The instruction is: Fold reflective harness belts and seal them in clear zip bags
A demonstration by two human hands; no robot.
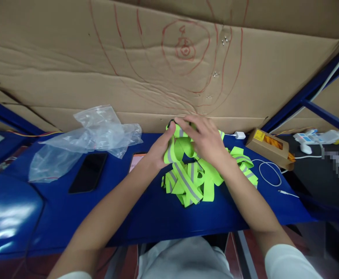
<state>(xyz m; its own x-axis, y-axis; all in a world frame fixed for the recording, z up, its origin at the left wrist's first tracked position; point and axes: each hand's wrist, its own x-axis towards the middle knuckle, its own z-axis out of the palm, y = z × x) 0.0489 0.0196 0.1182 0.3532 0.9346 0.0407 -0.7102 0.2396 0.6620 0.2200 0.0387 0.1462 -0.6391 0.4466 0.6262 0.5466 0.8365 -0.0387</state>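
Note:
A neon yellow-green strap with a grey reflective stripe (171, 152) is held up between my two hands, with a small black piece at its upper end. My left hand (161, 149) grips the strap's left side, thumb near the black piece. My right hand (205, 137) reaches over from the right, its fingertips at the strap's top by the same black piece. Below and to the right, a tangled heap of the same straps (186, 184) lies on the blue table (157, 217); part of it is hidden behind my right hand and forearm.
Clear plastic bags (99, 135) and a black phone (88, 172) lie at the left. Another phone with a lit screen (136, 161) is partly behind my left forearm. A cardboard box (269, 147) and white cables (269, 170) sit at the right. A cardboard wall (70, 58) stands behind.

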